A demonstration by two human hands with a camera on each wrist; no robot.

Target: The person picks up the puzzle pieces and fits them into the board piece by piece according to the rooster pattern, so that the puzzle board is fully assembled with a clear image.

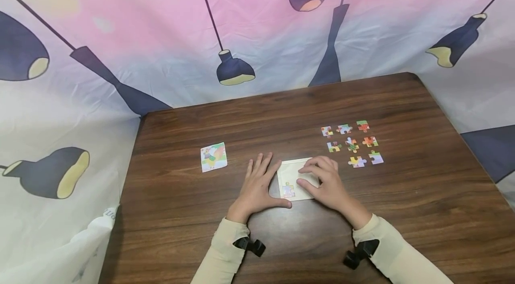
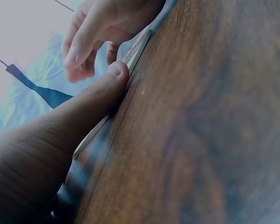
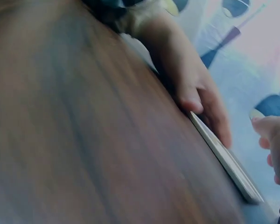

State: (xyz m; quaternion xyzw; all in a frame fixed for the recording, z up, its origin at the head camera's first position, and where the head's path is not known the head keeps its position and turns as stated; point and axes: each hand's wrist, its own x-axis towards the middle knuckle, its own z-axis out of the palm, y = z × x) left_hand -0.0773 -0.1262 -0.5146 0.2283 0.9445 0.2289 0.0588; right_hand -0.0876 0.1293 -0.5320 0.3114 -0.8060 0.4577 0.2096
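Note:
A pale puzzle tray (image 1: 299,167) lies on the table in front of me, with one jigsaw piece (image 1: 288,190) in its near left corner. My left hand (image 1: 257,185) rests at the tray's left side, fingers spread straight and thumb along the near edge. In the left wrist view the left thumb (image 2: 100,95) lies right against the tray's edge. Over the tray's right half hovers my right hand (image 1: 326,181), its fingers bent loosely and thumb apart, with nothing seen between them. The right wrist view shows the tray's thin edge (image 3: 224,158) beside the left hand.
Several loose jigsaw pieces (image 1: 352,144) are laid out in rough rows beyond the right hand. A small picture card (image 1: 214,157) with a colourful bird lies to the left. Printed cloth (image 1: 257,20) hangs behind the brown wooden table (image 1: 169,212).

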